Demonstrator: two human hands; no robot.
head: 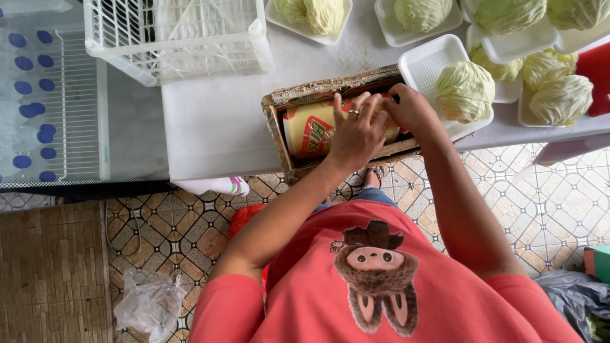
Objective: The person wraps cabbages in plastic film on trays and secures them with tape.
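Both hands are working inside the cardboard box (279,130) at the counter (216,121) edge. The left hand (357,133) is lying spread over the yellow-and-red roll (311,133), fingers curled onto it; the roll's long axis is running sideways beneath the palm. The right hand (410,109) is gripping the roll's far end, right beside a cabbage (464,91) on its white foam tray (422,63).
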